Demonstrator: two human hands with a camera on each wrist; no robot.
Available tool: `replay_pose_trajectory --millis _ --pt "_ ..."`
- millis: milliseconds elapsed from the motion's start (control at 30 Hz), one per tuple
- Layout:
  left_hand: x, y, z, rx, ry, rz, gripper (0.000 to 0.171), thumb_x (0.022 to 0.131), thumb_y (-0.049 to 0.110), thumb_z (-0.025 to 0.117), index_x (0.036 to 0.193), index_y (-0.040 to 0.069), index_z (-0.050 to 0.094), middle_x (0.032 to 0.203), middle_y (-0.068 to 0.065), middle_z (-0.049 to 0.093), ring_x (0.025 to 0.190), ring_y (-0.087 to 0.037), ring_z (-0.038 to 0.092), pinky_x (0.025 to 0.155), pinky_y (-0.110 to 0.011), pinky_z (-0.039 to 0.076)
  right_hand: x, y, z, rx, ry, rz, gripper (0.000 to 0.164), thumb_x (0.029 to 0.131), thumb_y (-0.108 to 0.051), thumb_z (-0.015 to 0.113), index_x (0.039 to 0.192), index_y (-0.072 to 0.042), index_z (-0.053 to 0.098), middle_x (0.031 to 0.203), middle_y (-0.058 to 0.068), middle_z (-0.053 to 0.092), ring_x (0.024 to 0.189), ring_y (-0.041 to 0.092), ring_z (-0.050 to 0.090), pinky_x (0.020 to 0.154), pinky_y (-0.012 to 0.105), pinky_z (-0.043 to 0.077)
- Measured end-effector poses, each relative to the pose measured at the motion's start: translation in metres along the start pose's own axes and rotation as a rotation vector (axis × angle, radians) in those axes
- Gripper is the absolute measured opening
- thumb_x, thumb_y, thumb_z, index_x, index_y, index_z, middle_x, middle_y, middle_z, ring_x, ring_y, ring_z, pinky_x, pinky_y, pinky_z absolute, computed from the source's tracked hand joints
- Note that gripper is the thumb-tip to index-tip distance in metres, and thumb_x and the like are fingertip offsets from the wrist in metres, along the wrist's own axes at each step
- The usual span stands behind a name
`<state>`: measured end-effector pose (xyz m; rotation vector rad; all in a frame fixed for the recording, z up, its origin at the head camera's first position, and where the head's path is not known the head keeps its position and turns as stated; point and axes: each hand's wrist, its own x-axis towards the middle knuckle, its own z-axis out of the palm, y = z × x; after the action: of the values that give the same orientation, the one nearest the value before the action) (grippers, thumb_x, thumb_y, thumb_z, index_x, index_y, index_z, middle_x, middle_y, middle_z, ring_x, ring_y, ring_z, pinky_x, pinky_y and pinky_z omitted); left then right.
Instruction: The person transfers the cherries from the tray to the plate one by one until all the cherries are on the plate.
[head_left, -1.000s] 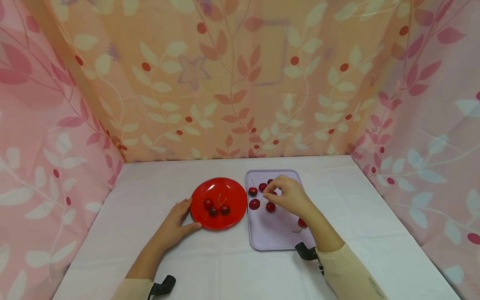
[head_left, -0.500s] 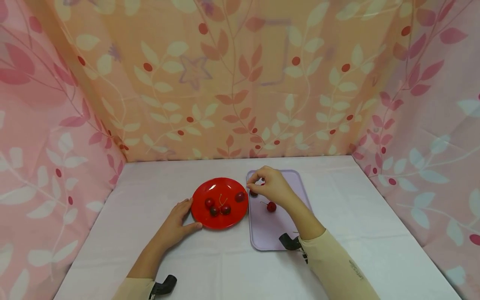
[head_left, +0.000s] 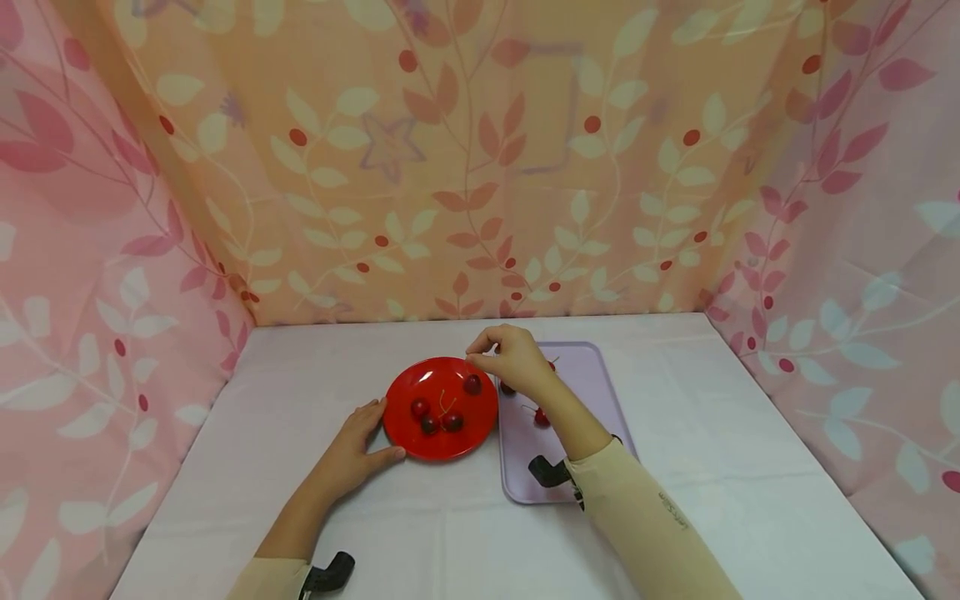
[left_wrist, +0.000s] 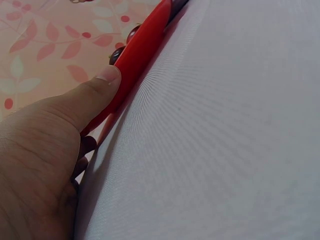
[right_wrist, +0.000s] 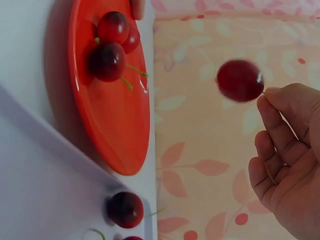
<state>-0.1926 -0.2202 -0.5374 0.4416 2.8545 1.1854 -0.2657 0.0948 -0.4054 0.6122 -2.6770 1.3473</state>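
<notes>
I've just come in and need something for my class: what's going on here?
A person's right hand holds one cherry by its stem, apparently raised over the red plate. The left hand rests against the plate's rim. Three cherries lie on the plate, and others are on the lilac tray beside it.

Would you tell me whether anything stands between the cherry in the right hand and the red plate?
Nothing visible does: the held cherry hangs from the right hand, with only open air between it and the red plate. In the head view, the three cherries on the plate lie left of the held one.
</notes>
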Motion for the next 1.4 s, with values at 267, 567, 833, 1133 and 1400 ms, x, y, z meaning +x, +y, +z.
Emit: replay_pose_trajectory --millis 267,567,833,1133,1400 --pt "-0.001 0.001 0.000 -0.006 -0.005 -0.009 0.100 0.083 0.055 0.080 0.162 0.017 0.031 0.165 -0.013 0.035 0.154 -0.041 0.022 0.121 -0.065 0.024 0.015 0.005 0.016 0.045 -0.015 0.014 0.005 0.088 -0.025 0.082 0.089 -0.021 0.080 0.085 -0.009 0.073 0.072 0.020 0.056 0.063 0.029 0.048" --pt "-0.002 0.000 0.000 -0.016 -0.009 -0.007 0.100 0.083 0.055 0.080 0.163 0.018 0.031 0.165 -0.013 0.034 0.154 -0.042 0.022 0.120 -0.067 0.024 0.023 0.006 0.038 0.151 -0.086 0.046 0.007 0.090 -0.026 0.080 0.090 -0.019 0.080 0.084 -0.006 0.074 0.077 0.025 0.059 0.064 0.028 0.050" --pt "-0.001 -0.004 0.003 -0.003 -0.004 -0.012 0.100 0.083 0.059 0.078 0.163 0.021 0.030 0.166 -0.009 0.033 0.155 -0.039 0.021 0.121 -0.066 0.023 0.021 0.008 0.057 0.216 -0.148 0.055 0.006 0.089 -0.023 0.080 0.090 -0.017 0.079 0.084 -0.005 0.076 0.083 0.018 0.063 0.074 0.028 0.053" --pt "-0.001 0.001 -0.001 -0.005 -0.015 -0.024 0.101 0.083 0.060 0.078 0.163 0.022 0.030 0.166 -0.009 0.033 0.155 -0.040 0.021 0.119 -0.067 0.026 0.017 0.020 0.074 0.223 -0.211 0.085 0.006 0.088 -0.022 0.082 0.089 -0.016 0.079 0.080 -0.003 0.075 0.083 0.016 0.064 0.075 0.029 0.053" --pt "-0.001 0.000 -0.002 0.008 -0.016 -0.025 0.100 0.084 0.058 0.078 0.163 0.022 0.029 0.166 -0.008 0.034 0.155 -0.039 0.021 0.120 -0.066 0.026 0.018 0.030 0.079 0.136 -0.213 0.074 0.007 0.089 -0.022 0.081 0.092 -0.017 0.080 0.082 -0.007 0.074 0.084 0.013 0.063 0.075 0.025 0.055"
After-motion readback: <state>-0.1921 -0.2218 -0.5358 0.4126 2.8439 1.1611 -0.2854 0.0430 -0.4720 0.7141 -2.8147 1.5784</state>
